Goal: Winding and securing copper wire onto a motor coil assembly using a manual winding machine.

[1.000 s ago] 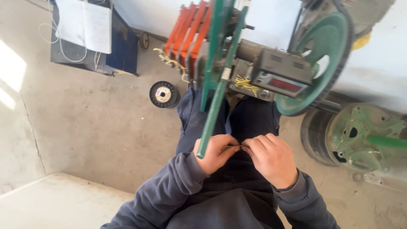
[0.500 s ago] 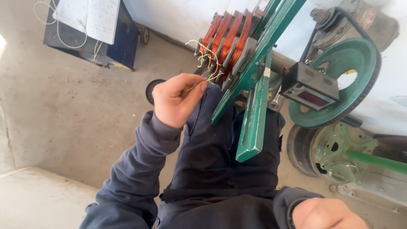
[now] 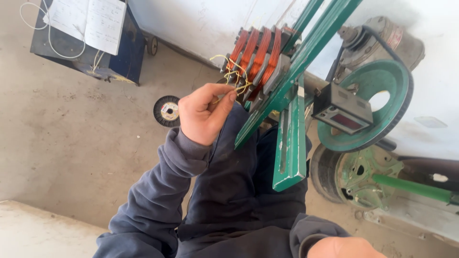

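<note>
Concrete floor (image 3: 71,143), grey and rough, fills the left half of the head view. At 2 o'clock a green metal wheel (image 3: 382,95) with a round opening sits against the pale wall, a dark belt around its rim. A green painted frame (image 3: 291,138) of flat bars runs diagonally from 12 o'clock toward centre. At 10 o'clock stands a dark blue box (image 3: 119,57) with an open notebook (image 3: 88,21) on top. A black rectangular counter (image 3: 342,110) hangs on the frame beside the wheel. Copper coils (image 3: 258,57), shiny orange windings in grey formers, sit at 12 o'clock. The left hand (image 3: 203,112), at centre, pinches thin yellow wire ends (image 3: 234,81) just below the coils, thumb and forefinger pressed together. A small black spool (image 3: 166,111) lies on the floor beside that hand. The right hand (image 3: 344,248) shows only partly at 5 o'clock; I cannot tell its grip.
</note>
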